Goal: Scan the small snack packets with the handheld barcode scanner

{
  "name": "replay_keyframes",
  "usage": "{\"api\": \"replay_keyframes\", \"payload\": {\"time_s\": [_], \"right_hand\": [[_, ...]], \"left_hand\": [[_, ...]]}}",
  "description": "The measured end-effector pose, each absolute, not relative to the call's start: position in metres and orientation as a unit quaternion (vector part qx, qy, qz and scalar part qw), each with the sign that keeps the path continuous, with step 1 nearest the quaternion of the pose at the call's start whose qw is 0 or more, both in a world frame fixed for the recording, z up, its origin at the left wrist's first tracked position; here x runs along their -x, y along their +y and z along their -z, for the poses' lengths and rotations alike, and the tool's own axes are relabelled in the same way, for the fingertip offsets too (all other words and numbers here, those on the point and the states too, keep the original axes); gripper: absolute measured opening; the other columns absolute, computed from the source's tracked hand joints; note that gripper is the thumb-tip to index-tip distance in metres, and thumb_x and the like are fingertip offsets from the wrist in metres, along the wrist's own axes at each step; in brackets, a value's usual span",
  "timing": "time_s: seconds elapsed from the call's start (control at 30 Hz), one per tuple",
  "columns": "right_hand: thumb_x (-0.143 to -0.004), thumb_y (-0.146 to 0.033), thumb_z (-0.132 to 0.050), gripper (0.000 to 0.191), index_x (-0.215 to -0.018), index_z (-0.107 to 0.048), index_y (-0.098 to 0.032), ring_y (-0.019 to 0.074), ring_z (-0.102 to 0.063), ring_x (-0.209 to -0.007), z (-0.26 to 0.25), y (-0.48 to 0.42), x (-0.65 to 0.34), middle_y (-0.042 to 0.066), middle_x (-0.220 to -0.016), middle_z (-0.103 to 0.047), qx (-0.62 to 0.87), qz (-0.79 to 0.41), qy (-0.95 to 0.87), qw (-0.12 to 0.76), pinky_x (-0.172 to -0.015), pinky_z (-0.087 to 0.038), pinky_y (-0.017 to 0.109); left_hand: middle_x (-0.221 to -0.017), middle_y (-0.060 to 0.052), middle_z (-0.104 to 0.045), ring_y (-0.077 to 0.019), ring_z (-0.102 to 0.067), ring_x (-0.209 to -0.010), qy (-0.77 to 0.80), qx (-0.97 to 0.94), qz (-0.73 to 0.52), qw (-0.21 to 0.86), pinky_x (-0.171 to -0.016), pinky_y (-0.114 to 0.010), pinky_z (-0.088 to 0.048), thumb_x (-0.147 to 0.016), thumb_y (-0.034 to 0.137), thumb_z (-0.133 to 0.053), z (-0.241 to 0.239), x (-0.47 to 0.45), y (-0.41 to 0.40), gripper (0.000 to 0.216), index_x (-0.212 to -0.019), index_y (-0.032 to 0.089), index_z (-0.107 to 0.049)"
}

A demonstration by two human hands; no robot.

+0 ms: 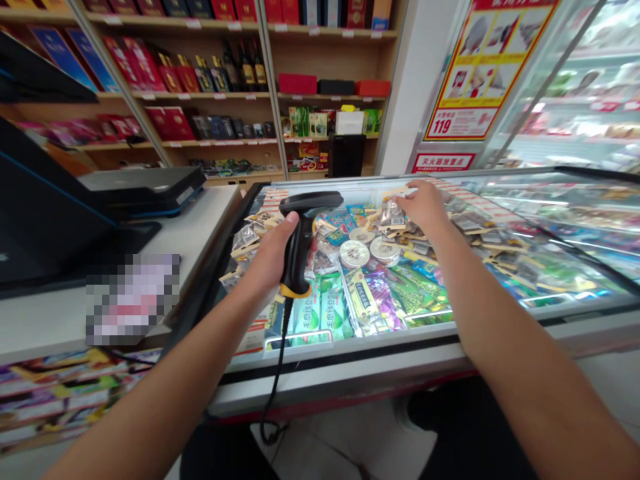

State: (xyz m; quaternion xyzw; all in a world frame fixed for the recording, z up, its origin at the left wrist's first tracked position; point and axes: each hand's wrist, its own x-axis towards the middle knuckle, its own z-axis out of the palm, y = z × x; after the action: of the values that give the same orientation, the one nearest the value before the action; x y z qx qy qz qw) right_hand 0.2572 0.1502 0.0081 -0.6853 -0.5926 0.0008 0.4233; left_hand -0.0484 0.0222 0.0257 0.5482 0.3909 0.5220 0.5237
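Note:
My left hand (273,257) is wrapped round the grip of a black barcode scanner (303,230), held upright over the glass lid of a chest freezer (350,347). The scanner's black cable (273,393) hangs down past the freezer's front edge. My right hand (425,203) reaches farther back over the glass, its fingers closed on a small silvery packet (390,213). Under the glass lie several ice-cream packets and round tubs (370,252).
A checkout counter (200,227) with a black screen (45,207) and a black device (145,187) stands on the left. Wooden shelves (225,97) of boxes and bottles fill the back wall. A red and yellow poster (485,67) and a glass-door cooler (575,87) stand on the right.

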Motion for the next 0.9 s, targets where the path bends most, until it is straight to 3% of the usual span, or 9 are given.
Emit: {"api": "replay_keyframes", "payload": {"time_s": [0.1,0.17,0.23,0.33,0.47,0.57,0.67,0.8,0.9], "right_hand": [[-0.075,-0.024,-0.079,0.041,-0.11,-0.067,-0.007,0.0482,-0.051,-0.121,-0.009,0.144,-0.269,0.031,-0.113,-0.065,0.729,0.064,-0.568,0.378,-0.098,-0.036,0.066],[-0.073,-0.025,-0.08,0.045,-0.112,-0.067,-0.007,0.0513,-0.041,-0.13,-0.006,0.142,-0.255,0.034,-0.128,-0.057,0.72,0.081,-0.578,0.376,-0.103,-0.029,0.068],[-0.08,-0.031,-0.075,0.04,-0.115,-0.067,-0.013,0.0412,-0.049,-0.126,0.001,0.142,-0.224,0.024,-0.128,-0.061,0.677,0.066,-0.625,0.382,-0.106,-0.034,0.056],[-0.094,-0.041,-0.056,0.031,-0.107,-0.07,-0.017,0.0284,-0.064,-0.099,0.019,0.143,-0.161,0.013,-0.104,-0.07,0.576,-0.082,-0.711,0.395,-0.094,-0.045,0.042],[-0.092,-0.061,-0.051,0.051,-0.114,-0.069,-0.018,0.0349,-0.056,-0.113,0.043,0.14,-0.102,0.015,-0.108,-0.066,0.597,-0.071,-0.731,0.324,-0.1,-0.039,0.047],[-0.086,-0.058,-0.062,0.049,-0.115,-0.067,-0.019,0.036,-0.05,-0.12,0.05,0.136,-0.09,0.016,-0.117,-0.061,0.6,-0.052,-0.726,0.331,-0.103,-0.037,0.047],[-0.08,-0.045,-0.069,0.039,-0.108,-0.063,-0.019,0.0322,-0.053,-0.116,0.045,0.134,-0.096,0.013,-0.115,-0.062,0.576,-0.087,-0.702,0.41,-0.102,-0.04,0.045],[-0.08,-0.034,-0.064,0.028,-0.102,-0.05,-0.023,0.0202,-0.064,-0.081,0.03,0.135,-0.115,0.004,-0.095,-0.065,0.516,-0.283,-0.62,0.518,-0.076,-0.054,0.036],[-0.078,-0.034,-0.065,0.028,-0.098,-0.047,-0.025,0.0153,-0.061,-0.061,0.02,0.136,-0.134,-0.002,-0.082,-0.063,0.52,-0.373,-0.55,0.537,-0.057,-0.053,0.029]], "left_hand": [[-0.066,-0.002,-0.065,-0.0122,-0.057,-0.053,0.404,-0.503,-0.572,0.506,-0.05,-0.024,-0.044,-0.086,0.069,-0.051,-0.029,0.049,0.025,0.051,-0.088,0.019,-0.062],[-0.066,-0.002,-0.065,-0.0121,-0.057,-0.053,0.409,-0.483,-0.588,0.504,-0.049,-0.024,-0.044,-0.085,0.07,-0.051,-0.03,0.05,0.026,0.052,-0.087,0.019,-0.061],[-0.065,-0.001,-0.065,-0.0112,-0.056,-0.051,0.404,-0.468,-0.596,0.512,-0.048,-0.023,-0.044,-0.084,0.07,-0.054,-0.03,0.052,0.027,0.051,-0.086,0.019,-0.06],[-0.065,0.0,-0.065,-0.0098,-0.055,-0.049,0.394,-0.464,-0.596,0.524,-0.046,-0.022,-0.044,-0.083,0.068,-0.057,-0.028,0.052,0.027,0.05,-0.087,0.019,-0.061],[-0.061,0.0,-0.064,-0.0104,-0.055,-0.047,0.406,-0.471,-0.59,0.515,-0.043,-0.022,-0.041,-0.083,0.069,-0.057,-0.027,0.049,0.027,0.051,-0.088,0.019,-0.062],[-0.059,0.0,-0.063,-0.0108,-0.054,-0.046,0.421,-0.469,-0.589,0.506,-0.043,-0.022,-0.041,-0.083,0.069,-0.055,-0.029,0.048,0.027,0.051,-0.084,0.019,-0.061],[-0.061,-0.002,-0.064,-0.0113,-0.054,-0.046,0.432,-0.478,-0.581,0.498,-0.044,-0.023,-0.04,-0.083,0.07,-0.054,-0.03,0.05,0.028,0.051,-0.082,0.019,-0.061],[-0.064,-0.003,-0.066,-0.0115,-0.055,-0.048,0.437,-0.508,-0.548,0.501,-0.044,-0.023,-0.041,-0.083,0.067,-0.056,-0.028,0.054,0.032,0.05,-0.08,0.017,-0.063],[-0.067,-0.005,-0.069,-0.0121,-0.056,-0.048,0.459,-0.544,-0.492,0.501,-0.043,-0.023,-0.04,-0.083,0.067,-0.056,-0.025,0.057,0.033,0.052,-0.079,0.016,-0.066]]}}
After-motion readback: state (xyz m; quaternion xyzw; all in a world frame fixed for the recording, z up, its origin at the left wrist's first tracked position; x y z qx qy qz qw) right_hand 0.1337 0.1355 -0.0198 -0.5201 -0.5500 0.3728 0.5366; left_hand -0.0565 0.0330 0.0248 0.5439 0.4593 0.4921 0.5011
